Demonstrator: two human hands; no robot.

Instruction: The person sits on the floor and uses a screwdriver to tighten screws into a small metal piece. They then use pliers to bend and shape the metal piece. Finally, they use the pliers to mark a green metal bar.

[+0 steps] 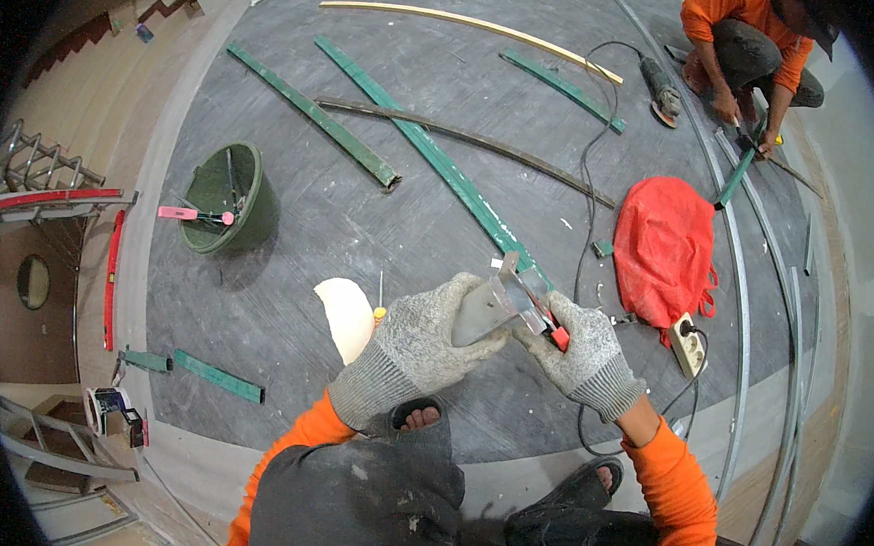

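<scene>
My left hand [418, 337], in a grey knitted work glove, is closed around a short silver-grey metal bracket [482, 313] with a bent, channel-like end. My right hand [584, 354], gloved the same way, grips a small tool with a red handle [559, 338] against the bracket's right side. The glove hides most of that tool, so its kind does not show. Just beyond both hands lies the near end of a long green metal profile [462, 189]. A screwdriver with a yellow handle [380, 314] and a cream curved piece [345, 317] lie left of my hands.
A dark green bucket [261, 212] with tools stands left. On the right lie a red bag [664, 247], a power strip [689, 346], an angle grinder [659, 89] and long metal strips [739, 292]. A co-worker [746, 42] crouches far right, holding a green profile [740, 173].
</scene>
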